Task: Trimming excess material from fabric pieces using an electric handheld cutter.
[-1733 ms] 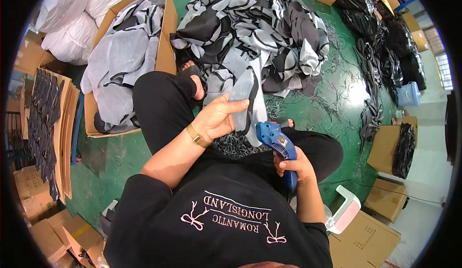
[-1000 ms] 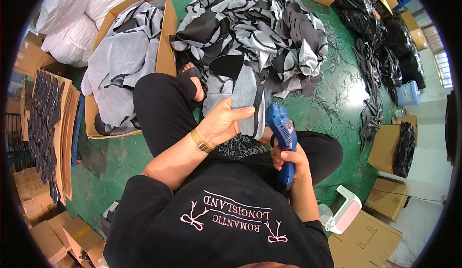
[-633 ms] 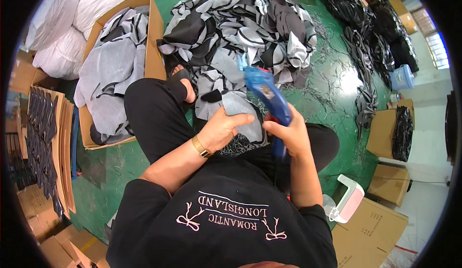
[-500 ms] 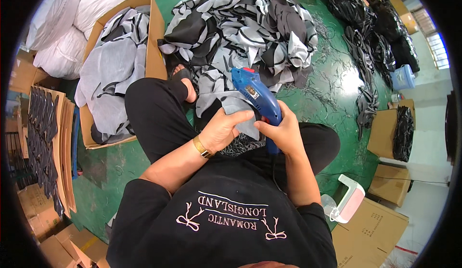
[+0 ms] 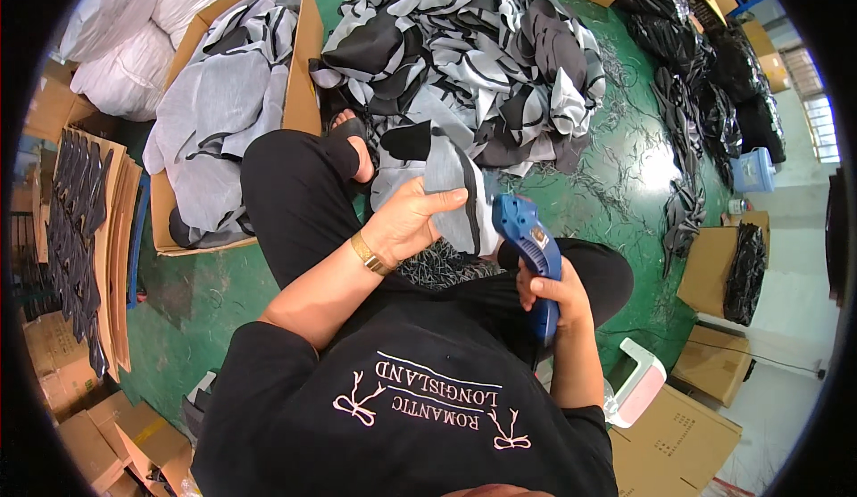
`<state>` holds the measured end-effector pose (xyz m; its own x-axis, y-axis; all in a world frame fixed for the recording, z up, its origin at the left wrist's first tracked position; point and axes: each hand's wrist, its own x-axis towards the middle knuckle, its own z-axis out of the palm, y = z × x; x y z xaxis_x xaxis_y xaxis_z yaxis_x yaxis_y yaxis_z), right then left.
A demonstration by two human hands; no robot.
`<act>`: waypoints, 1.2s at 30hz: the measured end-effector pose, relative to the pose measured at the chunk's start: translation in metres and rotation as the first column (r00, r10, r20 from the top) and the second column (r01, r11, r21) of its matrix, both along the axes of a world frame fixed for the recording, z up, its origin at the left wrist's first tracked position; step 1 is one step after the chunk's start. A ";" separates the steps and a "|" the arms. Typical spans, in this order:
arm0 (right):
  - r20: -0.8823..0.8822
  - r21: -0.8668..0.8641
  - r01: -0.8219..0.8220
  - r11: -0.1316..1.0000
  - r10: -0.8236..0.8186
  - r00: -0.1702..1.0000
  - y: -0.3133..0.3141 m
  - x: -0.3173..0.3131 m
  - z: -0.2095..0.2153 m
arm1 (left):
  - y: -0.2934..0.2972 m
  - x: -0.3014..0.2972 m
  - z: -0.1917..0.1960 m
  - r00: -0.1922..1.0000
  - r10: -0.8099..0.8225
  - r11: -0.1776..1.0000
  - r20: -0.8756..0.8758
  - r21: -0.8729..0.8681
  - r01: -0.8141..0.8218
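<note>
My left hand (image 5: 403, 222) is closed on a grey fabric piece with black bands (image 5: 452, 186), held up over my lap with the thumb lying across it. Wrapped in my right hand (image 5: 568, 293) is the handle of blue electric scissors (image 5: 528, 233). Their head is beside the right edge of the fabric piece; I cannot make out whether the blades touch it. Just beyond, a large heap of grey and black fabric pieces (image 5: 464, 59) covers the floor. Dark and light trimmings (image 5: 437, 267) lie between my legs.
At the left stands an open cardboard box (image 5: 306, 68) full of grey fabric (image 5: 223, 108). White sacks (image 5: 125, 68) lie behind it. Thin scraps (image 5: 607, 171) litter the green floor on the right, near black plastic bags (image 5: 714, 95), a blue bin (image 5: 754, 169) and a pink-and-white appliance (image 5: 639, 388).
The electric scissors have moved right and nearer to me in my right hand. The fabric piece is raised and spread more upright in my left hand. The whole view has shifted slightly.
</note>
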<state>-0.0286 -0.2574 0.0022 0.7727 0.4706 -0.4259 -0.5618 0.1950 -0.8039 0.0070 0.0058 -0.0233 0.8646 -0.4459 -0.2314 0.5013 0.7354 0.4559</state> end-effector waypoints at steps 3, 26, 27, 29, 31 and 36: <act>-0.083 -0.009 -0.028 1.000 0.027 0.996 -0.006 -0.009 -0.002 | 0.003 0.004 -0.003 0.999 -0.024 0.999 0.027 -0.025 0.024; -0.143 -0.013 0.006 1.000 -0.008 0.990 0.010 -0.015 -0.007 | -0.002 -0.003 0.001 0.998 0.001 1.000 0.070 0.020 -0.002; -0.167 0.041 0.035 0.999 -0.028 0.986 0.013 -0.016 -0.009 | -0.002 -0.004 0.001 0.998 0.001 1.000 0.070 0.020 -0.002; -0.183 0.070 0.060 0.996 -0.046 0.982 0.018 -0.014 -0.010 | -0.003 -0.005 0.001 0.998 -0.013 1.000 0.066 0.013 0.012; -0.140 0.114 0.110 0.987 -0.093 0.986 0.020 -0.008 -0.010 | -0.003 -0.004 0.000 0.997 -0.019 1.000 0.072 0.008 0.018; 0.181 -0.136 0.166 0.977 -0.140 0.974 0.026 0.019 0.008 | -0.008 -0.005 0.005 0.991 -0.010 0.998 0.133 0.056 0.002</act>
